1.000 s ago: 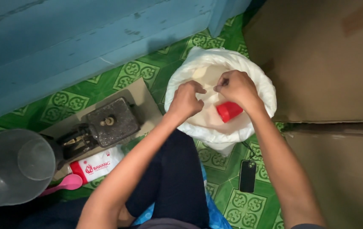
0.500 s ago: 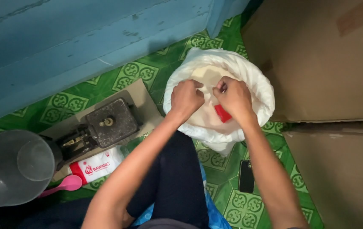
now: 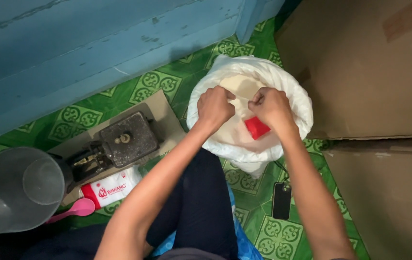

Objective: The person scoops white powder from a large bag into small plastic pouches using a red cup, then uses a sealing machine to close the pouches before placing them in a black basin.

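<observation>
A flat red-and-white packet (image 3: 111,188) with a printed label lies on the green patterned floor mat (image 3: 259,228) at about eight o'clock from the middle of the view, tucked just below a dark metal hand machine (image 3: 121,143) that sits on a piece of brown cardboard (image 3: 165,108). A pink plastic spoon (image 3: 73,210) pokes out beside the packet, next to a large grey plastic bucket (image 3: 15,190) at nine o'clock. Big brown cardboard boxes (image 3: 370,67) fill the three o'clock side, and a black phone (image 3: 281,201) lies on the mat at five o'clock. The white plastic sack (image 3: 292,91), rolled open and full of pale powder, stands at one o'clock, against the boxes. Both forearms reach up from six o'clock over dark trousers. The left hand (image 3: 214,107) is closed in a fist over the sack's mouth, knuckles up; what it pinches cannot be made out. The right hand (image 3: 272,108) is curled shut just beside it, the two nearly touching, with a small red scoop (image 3: 256,128) showing under its palm, resting on the powder; whether the fingers grip the scoop cannot be told
</observation>
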